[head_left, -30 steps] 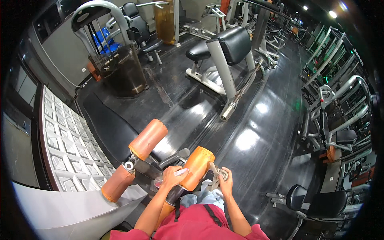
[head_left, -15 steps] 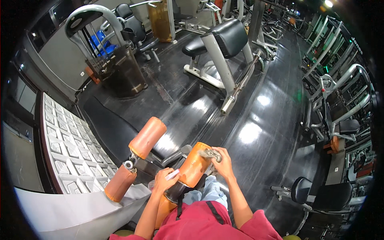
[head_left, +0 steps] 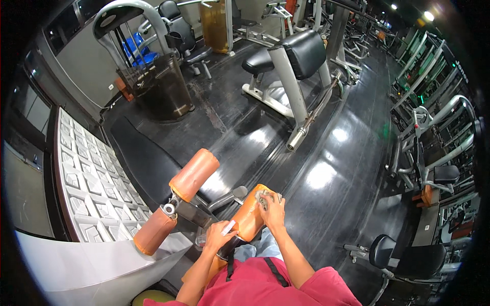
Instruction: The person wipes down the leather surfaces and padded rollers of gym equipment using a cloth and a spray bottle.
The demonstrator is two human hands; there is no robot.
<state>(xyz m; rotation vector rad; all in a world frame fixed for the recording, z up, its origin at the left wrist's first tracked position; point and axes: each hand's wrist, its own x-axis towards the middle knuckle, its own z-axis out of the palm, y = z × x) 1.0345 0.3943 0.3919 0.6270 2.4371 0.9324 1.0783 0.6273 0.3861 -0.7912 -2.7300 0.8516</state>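
An orange padded roller (head_left: 249,220) of a gym bench lies in front of me, its surface shiny and worn. My right hand (head_left: 273,210) presses a crumpled grey cloth (head_left: 262,196) against the upper far part of this roller. By the roller's near left side, my left hand (head_left: 219,236) is closed round what looks like a spray bottle, with a white head (head_left: 228,228) above the fingers and a clear body (head_left: 200,239) showing to the left. Most of that bottle is hidden by the hand.
Two more orange rollers, a far one (head_left: 195,175) and a near one (head_left: 155,233), sit on the bench frame to the left. Beyond lies a black bench pad (head_left: 140,158) beside a white patterned panel (head_left: 89,178). A preacher-curl bench (head_left: 303,53) stands ahead; machines line the right.
My right hand has slid the cloth leftward across the roller, from its right edge onto its upper face. The left hand stays by the roller with the bottle. The whole view has shifted slightly.
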